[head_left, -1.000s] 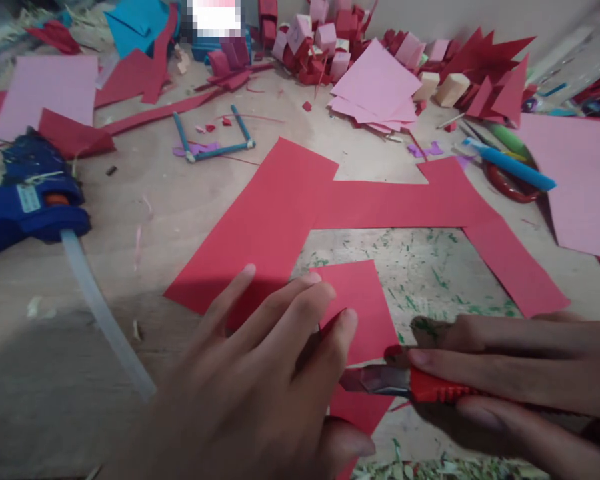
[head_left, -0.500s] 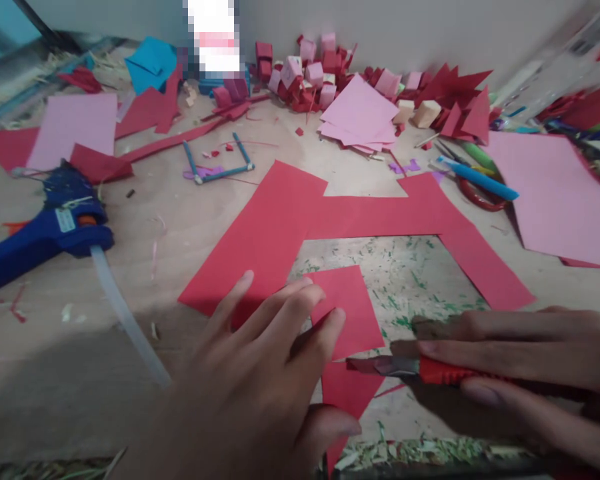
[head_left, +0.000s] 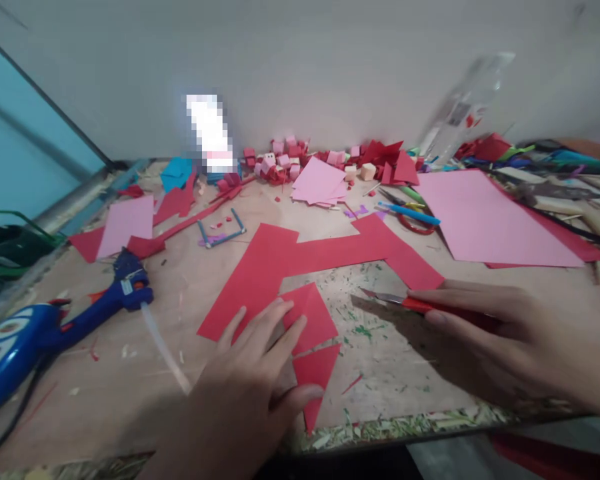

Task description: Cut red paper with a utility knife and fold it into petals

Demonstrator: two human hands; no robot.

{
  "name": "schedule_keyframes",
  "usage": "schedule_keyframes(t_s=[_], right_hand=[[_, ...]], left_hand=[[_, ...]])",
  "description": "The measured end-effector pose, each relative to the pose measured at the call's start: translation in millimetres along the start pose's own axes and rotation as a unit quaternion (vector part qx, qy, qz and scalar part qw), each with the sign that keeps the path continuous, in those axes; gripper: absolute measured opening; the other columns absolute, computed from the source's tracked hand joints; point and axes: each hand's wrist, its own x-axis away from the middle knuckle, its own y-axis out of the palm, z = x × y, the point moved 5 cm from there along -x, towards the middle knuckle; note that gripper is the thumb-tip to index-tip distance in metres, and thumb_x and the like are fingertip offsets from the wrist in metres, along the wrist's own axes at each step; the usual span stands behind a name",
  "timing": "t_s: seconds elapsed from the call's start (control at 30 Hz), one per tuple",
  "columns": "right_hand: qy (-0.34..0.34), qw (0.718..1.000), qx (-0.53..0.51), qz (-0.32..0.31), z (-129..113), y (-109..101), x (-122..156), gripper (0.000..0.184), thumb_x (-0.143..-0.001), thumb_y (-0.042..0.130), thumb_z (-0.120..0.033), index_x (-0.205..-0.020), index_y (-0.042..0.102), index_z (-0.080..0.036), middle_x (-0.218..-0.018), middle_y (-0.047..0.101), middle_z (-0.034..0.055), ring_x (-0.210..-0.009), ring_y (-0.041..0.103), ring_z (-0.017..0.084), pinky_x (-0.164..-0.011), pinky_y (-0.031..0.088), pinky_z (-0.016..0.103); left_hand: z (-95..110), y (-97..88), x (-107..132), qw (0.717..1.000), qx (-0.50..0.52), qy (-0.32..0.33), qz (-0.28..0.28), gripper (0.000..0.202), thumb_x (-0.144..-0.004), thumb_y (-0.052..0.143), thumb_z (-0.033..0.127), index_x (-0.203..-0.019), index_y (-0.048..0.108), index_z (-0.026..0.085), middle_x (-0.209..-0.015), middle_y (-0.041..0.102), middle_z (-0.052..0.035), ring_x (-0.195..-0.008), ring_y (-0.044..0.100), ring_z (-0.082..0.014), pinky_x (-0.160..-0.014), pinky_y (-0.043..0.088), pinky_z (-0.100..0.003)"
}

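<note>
My left hand [head_left: 253, 373] lies flat with its fingers spread over red paper. Under its fingertips is a small red paper piece [head_left: 317, 317], and a pointed red offcut [head_left: 316, 373] lies by the thumb, split from the piece by a narrow gap. A larger red paper sheet [head_left: 253, 270], cut to an angular frame shape, extends behind both. My right hand [head_left: 485, 327] is closed round the red handle of a craft knife [head_left: 420, 303]. The blade points left, held apart from the small piece, over wood speckled with green scraps.
A blue glue gun [head_left: 125, 287] with a clear glue stick lies at left. Blue sticks [head_left: 225, 233] form an open frame behind. Pink paper [head_left: 495, 220], scissors [head_left: 415, 223] and a plastic bottle [head_left: 467, 110] are at right. Small pink and red cubes [head_left: 280, 160] line the wall.
The knife has left the cut between the red pieces and moved to the right and away from me. The view has tilted up, showing more wall. My left hand still presses the paper.
</note>
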Motion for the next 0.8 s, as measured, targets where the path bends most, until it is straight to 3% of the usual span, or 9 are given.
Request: schedule_keyframes(t_s=[0.1, 0.23, 0.43, 0.53, 0.7, 0.8], right_hand=[[-0.017, 0.998, 0.065, 0.011, 0.0, 0.6, -2.6, 0.042, -0.104, 0.049, -0.06, -0.118, 0.08, -0.035, -0.091, 0.081, 0.0047, -0.063, 0.071, 0.023, -0.05, 0.045, 0.032], [-0.049, 0.993, 0.089, 0.054, -2.9, -2.0, -5.1, 0.04, -0.105, 0.047, -0.052, -0.107, 0.08, -0.03, -0.085, 0.077, 0.0073, -0.062, 0.067, 0.024, -0.049, 0.04, 0.034], [-0.078, 0.995, 0.054, 0.028, -0.5, 4.1, -7.6, 0.033, -0.106, 0.047, -0.04, -0.103, 0.077, -0.025, -0.09, 0.076, 0.0093, -0.077, 0.07, 0.028, -0.063, 0.051, 0.04], [-0.082, 0.995, 0.052, 0.027, -1.6, 9.8, -8.3, 0.034, -0.108, 0.046, -0.039, -0.105, 0.076, -0.022, -0.098, 0.076, 0.0114, -0.086, 0.071, 0.03, -0.072, 0.055, 0.046], [-0.126, 0.989, -0.028, 0.07, -25.8, 12.3, -3.3, 0.03, -0.106, 0.05, -0.028, -0.123, 0.074, -0.022, -0.123, 0.075, 0.0142, -0.111, 0.071, 0.031, -0.092, 0.059, 0.048], [-0.141, 0.979, -0.144, 0.022, -49.0, 10.4, 0.6, 0.032, -0.102, 0.059, -0.029, -0.13, 0.073, -0.025, -0.133, 0.073, 0.0121, -0.125, 0.067, 0.03, -0.104, 0.056, 0.047]], left_hand=[[-5.1, 2.1, -0.9, 0.999, 0.015, -0.001, 0.04, 0.053, -0.099, 0.066, 0.038, -0.148, 0.056, 0.023, -0.15, 0.063, -0.0134, -0.133, 0.062, -0.0337, -0.116, 0.046, -0.061], [-8.0, -3.2, -5.5, 0.999, 0.049, -0.008, 0.006, 0.049, -0.101, 0.062, 0.04, -0.147, 0.058, 0.024, -0.149, 0.063, -0.0138, -0.132, 0.062, -0.0343, -0.113, 0.05, -0.06], [2.2, -26.4, -6.6, 0.994, 0.069, -0.037, -0.071, 0.055, -0.093, 0.075, 0.044, -0.141, 0.063, 0.022, -0.146, 0.061, -0.0187, -0.131, 0.061, -0.0409, -0.104, 0.054, -0.063], [11.0, -28.3, -6.2, 0.99, 0.088, -0.033, -0.103, 0.045, -0.093, 0.072, 0.036, -0.136, 0.065, 0.022, -0.137, 0.065, -0.017, -0.124, 0.063, -0.0401, -0.1, 0.054, -0.063], [20.6, -25.5, -5.6, 0.982, 0.163, -0.023, -0.094, 0.022, -0.095, 0.05, 0.015, -0.108, 0.065, 0.024, -0.115, 0.07, -0.0082, -0.103, 0.067, -0.0297, -0.087, 0.056, -0.047], [22.3, -26.9, -7.2, 0.98, 0.181, -0.017, -0.075, 0.015, -0.095, 0.046, 0.016, -0.091, 0.058, 0.024, -0.095, 0.071, -0.0049, -0.084, 0.066, -0.0254, -0.072, 0.052, -0.037]])
